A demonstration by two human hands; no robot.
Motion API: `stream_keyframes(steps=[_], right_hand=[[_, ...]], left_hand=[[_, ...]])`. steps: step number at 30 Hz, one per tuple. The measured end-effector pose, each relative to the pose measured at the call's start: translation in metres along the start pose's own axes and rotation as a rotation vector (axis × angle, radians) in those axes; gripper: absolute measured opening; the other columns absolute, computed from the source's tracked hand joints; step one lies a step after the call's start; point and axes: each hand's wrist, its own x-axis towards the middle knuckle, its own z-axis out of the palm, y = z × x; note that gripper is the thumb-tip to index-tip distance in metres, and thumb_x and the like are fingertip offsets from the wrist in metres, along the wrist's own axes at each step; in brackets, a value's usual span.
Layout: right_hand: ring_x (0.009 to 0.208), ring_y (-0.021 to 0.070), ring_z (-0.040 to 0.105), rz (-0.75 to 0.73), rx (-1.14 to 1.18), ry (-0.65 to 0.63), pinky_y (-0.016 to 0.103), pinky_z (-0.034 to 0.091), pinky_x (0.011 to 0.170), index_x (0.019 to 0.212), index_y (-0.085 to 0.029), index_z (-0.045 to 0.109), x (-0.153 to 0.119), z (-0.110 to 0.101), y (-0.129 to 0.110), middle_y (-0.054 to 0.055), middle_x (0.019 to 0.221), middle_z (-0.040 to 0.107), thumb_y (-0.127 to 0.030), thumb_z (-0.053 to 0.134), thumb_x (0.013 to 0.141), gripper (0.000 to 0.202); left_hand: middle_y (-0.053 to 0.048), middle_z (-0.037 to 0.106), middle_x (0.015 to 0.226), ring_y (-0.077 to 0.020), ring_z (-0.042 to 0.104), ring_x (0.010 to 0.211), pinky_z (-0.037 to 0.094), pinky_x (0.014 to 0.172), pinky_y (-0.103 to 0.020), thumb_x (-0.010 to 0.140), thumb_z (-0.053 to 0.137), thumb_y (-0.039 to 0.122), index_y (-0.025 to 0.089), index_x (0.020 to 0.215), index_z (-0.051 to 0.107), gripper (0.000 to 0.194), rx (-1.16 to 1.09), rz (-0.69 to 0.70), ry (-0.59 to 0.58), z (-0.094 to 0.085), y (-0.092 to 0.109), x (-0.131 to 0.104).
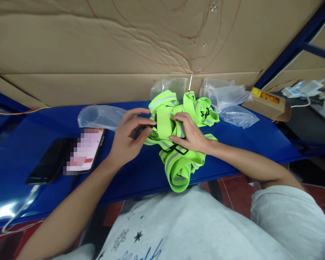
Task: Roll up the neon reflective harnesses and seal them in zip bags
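Note:
A lime-green reflective strap [164,124] with a grey stripe lies in loose folds between my hands. My left hand [128,135] is at its left side, thumb and fingers closed on the strap's edge by a small black piece. From the right, my right hand [191,133] curls round the folds, its thumb and fingers pressing on the band. Just below it, a black buckle [181,149] shows on the webbing. A second coiled strap [204,112] with black fittings lies behind, and more looped strap [178,177] overhangs the front edge.
Two phones, a dark one [47,162] and a lit one [93,151], lie left on the blue table [141,177]. Clear plastic bags [227,95] lie along the back by the cardboard wall [97,54]. A small cardboard box [268,104] is at the right.

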Motion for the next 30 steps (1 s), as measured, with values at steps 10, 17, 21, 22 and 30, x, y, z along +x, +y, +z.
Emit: stream_keyframes(steps=[10,17,21,22,30], right_hand=[[0.128,0.0348,0.06,-0.021,-0.011,-0.102,0.053,0.051,0.106,0.139,-0.016,0.052,0.0,0.003,0.008,0.021,0.137,0.063,-0.063,0.063,0.095,0.066],[0.134,0.0348,0.055,-0.027,-0.028,-0.091,0.054,0.047,0.111,0.143,-0.017,0.05,-0.002,0.001,0.004,0.021,0.141,0.06,-0.056,0.054,0.101,0.058],[0.133,0.0333,0.056,-0.018,-0.067,-0.046,0.052,0.047,0.109,0.138,-0.017,0.053,-0.001,0.001,0.0,0.02,0.139,0.061,-0.051,0.054,0.102,0.05],[0.132,0.0326,0.057,-0.017,-0.071,-0.035,0.051,0.047,0.108,0.135,-0.017,0.054,-0.001,0.001,0.0,0.02,0.137,0.062,-0.05,0.055,0.102,0.047],[0.122,0.0273,0.061,-0.037,-0.066,-0.013,0.046,0.048,0.102,0.116,-0.021,0.058,0.0,0.001,-0.001,0.014,0.127,0.067,-0.04,0.054,0.103,0.023]], left_hand=[[-0.01,0.066,0.135,-0.0207,0.071,0.116,0.061,0.095,-0.031,0.089,0.08,0.035,0.025,0.129,0.058,0.047,-0.347,-0.136,-0.31,0.007,0.002,-0.006],[-0.003,0.074,0.095,-0.016,0.07,0.083,0.058,0.073,-0.027,0.091,0.076,0.053,0.022,0.112,0.069,0.038,-0.349,-0.323,-0.263,0.01,-0.002,-0.002],[-0.001,0.073,0.093,-0.0141,0.067,0.077,0.058,0.07,-0.027,0.088,0.079,0.046,0.024,0.099,0.071,0.026,-0.38,-0.348,0.007,0.003,-0.002,0.002],[-0.001,0.073,0.097,-0.0148,0.068,0.081,0.058,0.072,-0.027,0.086,0.081,0.043,0.025,0.095,0.07,0.023,-0.388,-0.354,0.052,0.002,-0.002,0.003],[-0.005,0.066,0.119,-0.0151,0.069,0.091,0.06,0.083,-0.03,0.083,0.077,0.028,0.024,0.097,0.072,0.017,-0.262,-0.212,-0.04,0.006,-0.013,0.001]])
